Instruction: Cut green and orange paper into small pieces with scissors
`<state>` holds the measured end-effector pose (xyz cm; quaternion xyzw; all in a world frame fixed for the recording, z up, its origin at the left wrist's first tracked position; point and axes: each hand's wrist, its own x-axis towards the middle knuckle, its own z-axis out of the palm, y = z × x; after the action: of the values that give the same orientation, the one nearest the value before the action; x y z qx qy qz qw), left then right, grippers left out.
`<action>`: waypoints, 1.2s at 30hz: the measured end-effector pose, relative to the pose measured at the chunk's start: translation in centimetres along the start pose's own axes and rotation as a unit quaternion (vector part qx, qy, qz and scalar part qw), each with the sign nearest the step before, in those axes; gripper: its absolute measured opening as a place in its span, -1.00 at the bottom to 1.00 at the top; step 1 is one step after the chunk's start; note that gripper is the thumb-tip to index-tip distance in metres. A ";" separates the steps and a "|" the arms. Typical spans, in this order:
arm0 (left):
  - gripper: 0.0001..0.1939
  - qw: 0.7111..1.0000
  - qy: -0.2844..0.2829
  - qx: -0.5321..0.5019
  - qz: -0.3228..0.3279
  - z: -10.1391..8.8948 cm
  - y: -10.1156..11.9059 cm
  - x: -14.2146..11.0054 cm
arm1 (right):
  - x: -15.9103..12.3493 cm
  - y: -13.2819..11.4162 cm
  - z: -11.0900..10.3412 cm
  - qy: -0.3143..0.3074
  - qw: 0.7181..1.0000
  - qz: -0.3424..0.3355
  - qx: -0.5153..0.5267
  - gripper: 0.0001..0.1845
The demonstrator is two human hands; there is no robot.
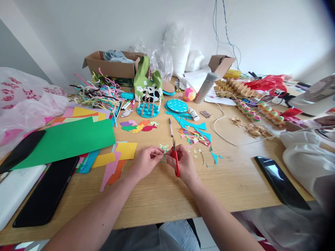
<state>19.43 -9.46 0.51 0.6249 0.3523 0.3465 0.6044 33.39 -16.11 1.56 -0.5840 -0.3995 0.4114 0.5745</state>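
My left hand is closed in a pinch at the middle of the table, its fingertips on a small bit of greenish paper. My right hand holds red-handled scissors, blades pointing away from me. The right fingertips meet the left ones at the paper, whose shape is mostly hidden. Tiny pale green paper clippings lie just beyond my fingers. Farther back are several coloured paper fish and a pen. Mixed paper scraps are spread to the right of the pen.
Coloured sheets and a black phone lie left; another phone lies right. Behind stand a panda bag, blue discs, a flask and a cardboard box. A white cable crosses the right side.
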 end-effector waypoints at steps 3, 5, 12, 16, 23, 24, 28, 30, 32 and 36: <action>-0.92 0.999 0.000 0.029 0.018 0.2 -0.1 -0.1 | -0.3 0.4 0.4 0.010 0.999 -0.023 -0.030 -0.64; -0.92 0.999 -0.005 0.038 0.021 0.2 -0.1 -0.1 | -0.5 0.6 0.6 0.025 0.997 -0.039 -0.062 -0.68; -0.91 0.999 -0.007 0.043 0.015 0.2 -0.3 -0.2 | 0.0 0.3 -1.0 0.058 0.984 -0.076 -0.153 -0.78; -0.86 0.998 0.043 0.033 -0.007 -0.1 0.1 -0.2 | 1.3 -0.1 -5.0 0.059 0.970 -0.051 -0.229 -0.79; -0.80 0.987 0.136 -0.083 -0.028 -1.1 1.5 0.3 | 1.7 0.4 -9.1 0.098 0.852 -0.066 -0.509 -0.91; -0.80 0.980 0.153 -0.121 -0.033 -1.3 1.8 0.4 | 1.6 0.5 -9.1 0.083 0.837 -0.086 -0.535 -0.91; -0.79 0.944 0.207 -0.250 -0.050 -2.7 3.7 0.6 | 0.8 0.4 -8.4 -0.046 0.813 -0.199 -0.546 -0.79; -0.80 0.935 0.215 -0.279 -0.050 -3.5 4.8 0.6 | 0.5 0.3 -7.7 -0.120 0.802 -0.239 -0.534 -0.74; -0.81 0.933 0.213 -0.289 -0.034 -4.4 5.8 0.3 | 0.4 0.4 -7.2 -0.171 0.789 -0.250 -0.535 -0.75; -0.80 0.943 0.210 -0.257 0.001 -6.5 6.7 -0.5 | 1.1 1.0 -7.8 -0.156 0.770 -0.242 -0.570 -0.80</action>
<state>13.75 -6.75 7.35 0.3616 0.3695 0.5497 0.6562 41.05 -17.78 0.56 -0.6157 -0.7732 0.0412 0.1464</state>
